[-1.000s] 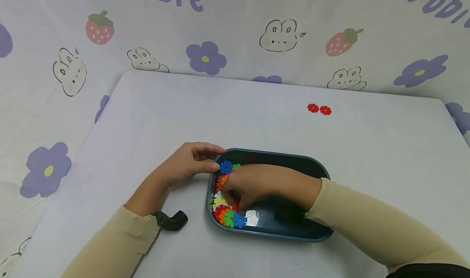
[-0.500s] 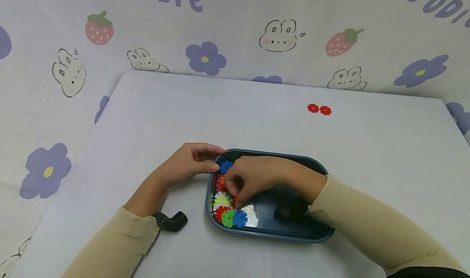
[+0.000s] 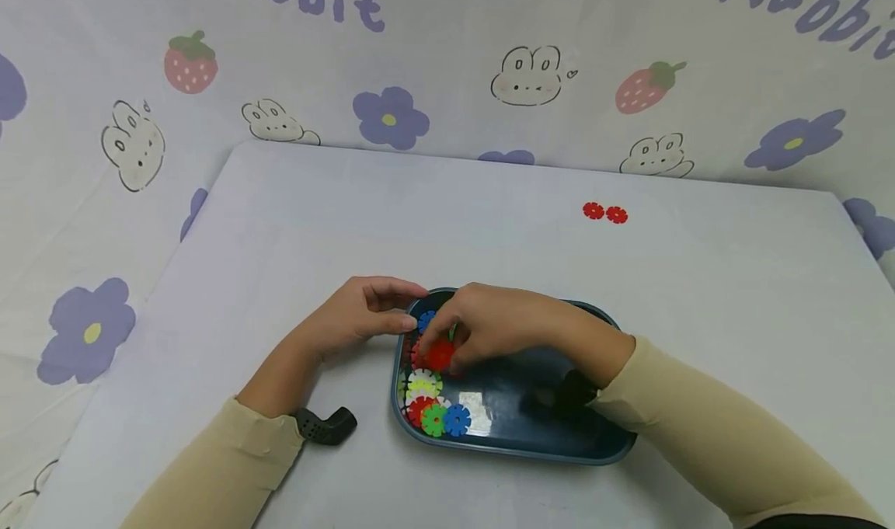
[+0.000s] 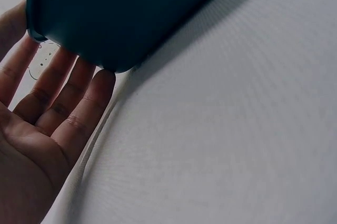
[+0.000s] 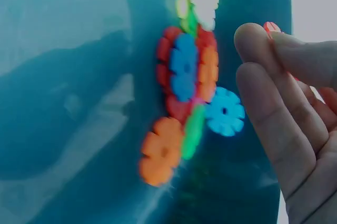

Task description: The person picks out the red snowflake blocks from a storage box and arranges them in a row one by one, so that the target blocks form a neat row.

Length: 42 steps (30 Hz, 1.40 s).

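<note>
In the head view a dark teal tray [image 3: 524,457] holds several notched plastic discs along its left end. My right hand [image 3: 499,323] reaches over it, pinching a red notched disc [image 3: 440,356] between thumb and fingertips. Only a sliver of that red disc [image 5: 271,26] shows in the right wrist view. Close below lie an orange disc [image 5: 162,151] and a light blue disc [image 5: 225,111]. My left hand [image 3: 363,308] rests at the tray's far left corner, thumb at the rim. In the left wrist view its fairly straight fingers [image 4: 84,113] touch the tray's outer wall.
Two red discs [image 3: 593,210] lie side by side on the white table [image 3: 391,210] beyond the tray. A black curved object [image 3: 329,426] sits by the left cuff. A printed cloth [image 3: 447,71] hangs behind the table.
My right hand has moved up and away from the near end of the disc pile, and a red disc now shows in its fingers. The left hand stays at the tray corner.
</note>
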### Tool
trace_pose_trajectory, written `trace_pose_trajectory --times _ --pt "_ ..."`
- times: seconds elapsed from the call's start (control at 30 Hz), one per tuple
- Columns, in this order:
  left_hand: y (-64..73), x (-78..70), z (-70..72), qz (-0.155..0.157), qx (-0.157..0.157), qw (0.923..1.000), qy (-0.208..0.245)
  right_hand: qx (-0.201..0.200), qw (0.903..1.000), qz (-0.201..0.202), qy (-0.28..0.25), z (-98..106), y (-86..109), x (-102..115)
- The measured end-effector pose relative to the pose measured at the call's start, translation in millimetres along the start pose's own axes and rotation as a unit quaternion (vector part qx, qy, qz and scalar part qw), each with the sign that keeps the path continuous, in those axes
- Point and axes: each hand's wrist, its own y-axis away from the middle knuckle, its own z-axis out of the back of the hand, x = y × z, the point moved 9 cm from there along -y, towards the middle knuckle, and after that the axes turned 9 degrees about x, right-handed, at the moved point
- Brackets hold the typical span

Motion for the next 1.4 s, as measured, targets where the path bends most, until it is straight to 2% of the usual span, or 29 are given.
trace_pose_trajectory --times 0.2,0.47,0.6,0.73,0.87,1.0,1.1,1.2,1.4 --pt "-0.5 1.1 -0.2 0.006 -0.002 1.0 0.001 -0.023 0.9991 -0.031 -0.017 16.9 14.5 2.1" --pt "-0.9 0.2 -0.6 0.013 -0.003 0.9998 0.014 -0.09 0.9951 -0.02 -0.036 49.4 41.6 3.6" --pt "-1.2 0.3 -1.0 0.015 -0.004 0.9999 0.007 -0.128 0.9898 -0.039 -0.05 65.4 59.4 -3.7" --pt "-1.5 0.6 -0.9 0.014 -0.004 0.9999 0.004 -0.191 0.9789 -0.058 -0.045 86.7 84.1 -15.7" --pt "-1.5 1.0 -0.2 0.014 -0.006 0.9999 0.003 -0.275 0.9584 -0.068 -0.033 112.6 116.2 -30.9" --pt "-1.4 1.1 0.3 0.014 -0.006 0.9999 0.0 -0.351 0.9294 -0.098 -0.058 134.4 149.8 -59.1" --pt "-1.2 0.9 0.2 0.013 -0.005 0.9999 0.0 -0.393 0.9064 -0.128 -0.087 144.2 172.5 -88.6" --pt "-0.7 0.6 -0.2 0.011 -0.004 0.9999 -0.001 -0.427 0.8832 -0.16 -0.109 148.0 192.8 -121.1" --pt "0.0 0.7 -0.9 0.014 -0.004 0.9999 -0.004 -0.479 0.8276 -0.243 -0.162 138.6 227.7 -187.7"
